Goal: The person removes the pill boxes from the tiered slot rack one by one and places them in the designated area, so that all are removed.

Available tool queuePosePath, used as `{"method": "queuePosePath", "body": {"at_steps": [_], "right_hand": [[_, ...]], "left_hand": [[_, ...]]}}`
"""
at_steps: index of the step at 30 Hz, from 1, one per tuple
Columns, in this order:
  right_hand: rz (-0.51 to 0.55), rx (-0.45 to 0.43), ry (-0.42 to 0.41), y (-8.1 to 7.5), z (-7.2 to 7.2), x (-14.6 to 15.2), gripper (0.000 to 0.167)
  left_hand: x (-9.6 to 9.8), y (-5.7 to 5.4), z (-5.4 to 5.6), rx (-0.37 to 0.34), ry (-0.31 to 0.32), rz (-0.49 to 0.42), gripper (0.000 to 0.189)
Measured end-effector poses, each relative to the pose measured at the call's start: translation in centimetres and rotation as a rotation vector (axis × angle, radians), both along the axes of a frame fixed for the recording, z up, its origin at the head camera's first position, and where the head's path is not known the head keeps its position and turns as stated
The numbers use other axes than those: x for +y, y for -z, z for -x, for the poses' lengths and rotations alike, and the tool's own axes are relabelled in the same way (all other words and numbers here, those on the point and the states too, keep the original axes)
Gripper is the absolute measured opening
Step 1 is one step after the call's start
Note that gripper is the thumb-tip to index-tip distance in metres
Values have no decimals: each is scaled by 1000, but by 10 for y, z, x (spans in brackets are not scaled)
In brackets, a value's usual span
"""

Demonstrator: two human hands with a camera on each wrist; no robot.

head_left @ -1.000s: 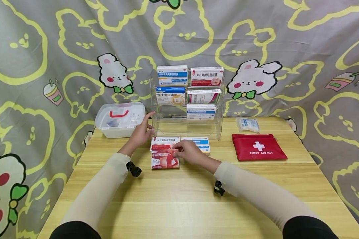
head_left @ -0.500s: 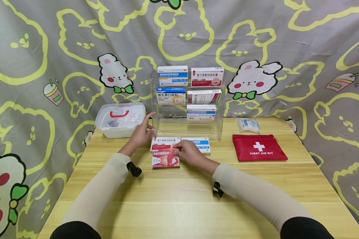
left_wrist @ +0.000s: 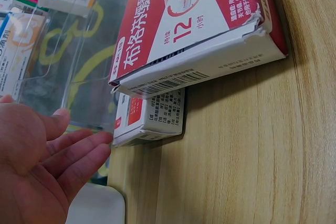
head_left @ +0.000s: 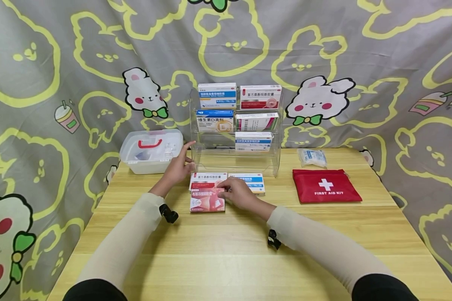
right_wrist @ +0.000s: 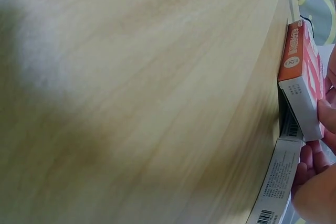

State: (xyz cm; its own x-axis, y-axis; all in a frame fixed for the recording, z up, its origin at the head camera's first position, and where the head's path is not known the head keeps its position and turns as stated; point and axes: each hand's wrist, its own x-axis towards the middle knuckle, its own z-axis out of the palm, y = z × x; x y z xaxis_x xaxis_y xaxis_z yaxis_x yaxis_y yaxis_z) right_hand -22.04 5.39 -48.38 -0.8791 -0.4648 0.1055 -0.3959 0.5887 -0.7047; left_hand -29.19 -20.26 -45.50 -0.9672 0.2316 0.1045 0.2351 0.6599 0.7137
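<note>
Before the rack [head_left: 235,161], the right hand [head_left: 242,194] pinches the red box [head_left: 206,201] one-sidedly — it might tip; left hand [head_left: 177,169] loosely open.

A cloth-walled nook, perhaps in a home or studio, the room beyond hidden: cartoon-print cloth [head_left: 233,42] hangs from ten to two o'clock round a wooden table [head_left: 207,259], medicine rack [head_left: 235,161] at twelve.
</note>
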Motion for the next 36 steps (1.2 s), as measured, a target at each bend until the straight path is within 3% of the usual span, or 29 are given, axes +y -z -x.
{"method": "queuePosePath", "body": {"at_steps": [21,36], "right_hand": [[21,-24,-33,4,2,3,21],[-31,-23,-11,5,4,0,23]], "left_hand": [[0,-1,-2,0,0,6,84],[0,-1,-2,8,-1,16,86]]}}
